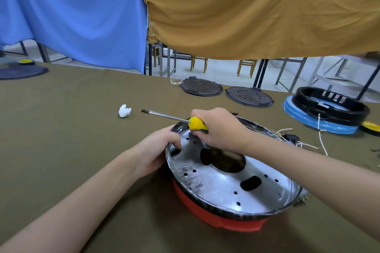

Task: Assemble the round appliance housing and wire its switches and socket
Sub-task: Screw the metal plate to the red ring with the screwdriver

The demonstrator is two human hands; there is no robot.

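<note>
Olive cloth-covered table (pixel 82 129); blue curtain (pixel 72 16) and ochre curtain (pixel 257 10) behind. Left hand (pixel 158 150) grips housing (pixel 226 187) rim; right hand (pixel 220 129) grasps screwdriver (pixel 185 119).

No text, label, brand, number or sign can be read on anything here.

We cannot see most of the screwdriver (pixel 167 116) handle, hidden inside the right hand (pixel 218 129). The left hand (pixel 159 150) curls its fingers (pixel 174 144) over the housing (pixel 230 172) rim at 9 o'clock, their tips out of sight. At 3 o'clock, the wires (pixel 304 144) run behind the right forearm. The dark disc (pixel 20 70) at the counter's (pixel 82 129) far left is cropped and blurred.
</note>
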